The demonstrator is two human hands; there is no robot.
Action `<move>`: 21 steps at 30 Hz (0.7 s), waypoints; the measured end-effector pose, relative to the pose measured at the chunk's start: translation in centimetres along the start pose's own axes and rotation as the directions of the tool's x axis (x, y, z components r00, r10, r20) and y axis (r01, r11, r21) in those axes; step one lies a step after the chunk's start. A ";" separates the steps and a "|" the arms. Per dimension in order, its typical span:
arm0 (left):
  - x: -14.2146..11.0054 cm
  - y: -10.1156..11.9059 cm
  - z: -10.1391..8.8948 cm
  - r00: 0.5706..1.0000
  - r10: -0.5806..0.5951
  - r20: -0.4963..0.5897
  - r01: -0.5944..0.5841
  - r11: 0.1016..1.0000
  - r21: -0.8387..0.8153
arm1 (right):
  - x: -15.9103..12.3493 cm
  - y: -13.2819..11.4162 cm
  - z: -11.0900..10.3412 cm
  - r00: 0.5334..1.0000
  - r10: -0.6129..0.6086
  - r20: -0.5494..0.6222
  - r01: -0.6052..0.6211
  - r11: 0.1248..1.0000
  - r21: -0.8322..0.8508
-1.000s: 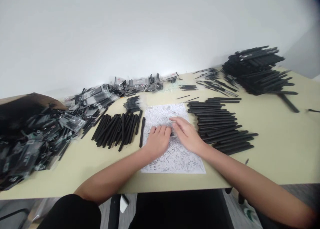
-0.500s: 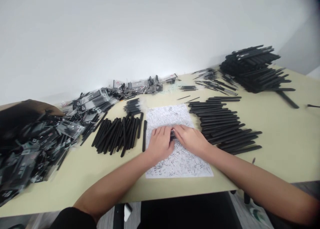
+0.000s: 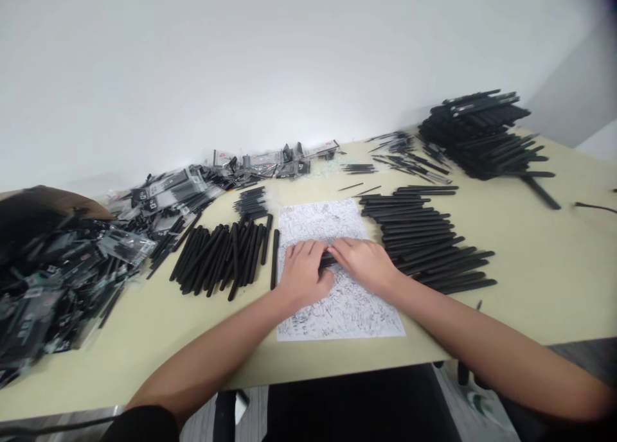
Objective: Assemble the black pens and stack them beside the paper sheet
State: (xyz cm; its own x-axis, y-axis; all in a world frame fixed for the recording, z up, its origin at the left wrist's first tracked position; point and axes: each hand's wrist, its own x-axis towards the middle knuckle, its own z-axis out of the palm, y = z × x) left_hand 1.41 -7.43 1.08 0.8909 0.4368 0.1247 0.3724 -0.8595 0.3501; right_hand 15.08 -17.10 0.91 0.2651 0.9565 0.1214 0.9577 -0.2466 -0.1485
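Black object, partly hidden, between left hand and right hand, each grip narrow around it

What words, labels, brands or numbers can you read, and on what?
None legible enough to quote.
Left-hand packets: pale printing, too small and blurred.
Packets by the wall: printed labels, too small to read.
White sheet: dense dark scribbles, no readable word.
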 end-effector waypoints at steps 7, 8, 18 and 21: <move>0.1 0.0 -0.1 0.999 -0.033 -0.012 0.032 0.999 -0.027 | 0.0 0.2 0.5 0.989 -0.102 -0.111 0.097 0.994 -0.049; 0.1 0.0 -0.1 0.999 -0.037 -0.015 0.036 0.999 -0.017 | -0.1 0.2 0.5 0.987 -0.104 -0.120 0.101 0.994 -0.027; 0.3 -0.4 0.4 0.994 -0.041 -0.103 0.038 0.999 -0.030 | -1.2 0.2 2.1 0.991 -0.125 0.055 0.117 0.985 0.124; 0.4 -0.7 1.0 0.996 -0.021 -0.089 0.022 1.000 0.019 | -1.3 0.0 2.2 0.989 -0.124 0.085 0.113 0.987 0.117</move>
State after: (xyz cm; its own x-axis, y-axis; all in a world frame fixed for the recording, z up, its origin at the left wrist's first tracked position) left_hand 1.75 -6.96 -0.04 0.8564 0.4764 0.1993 0.3972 -0.8543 0.3352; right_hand 14.52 -18.00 -1.46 0.1342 0.9894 0.0547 0.9617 -0.1168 -0.2478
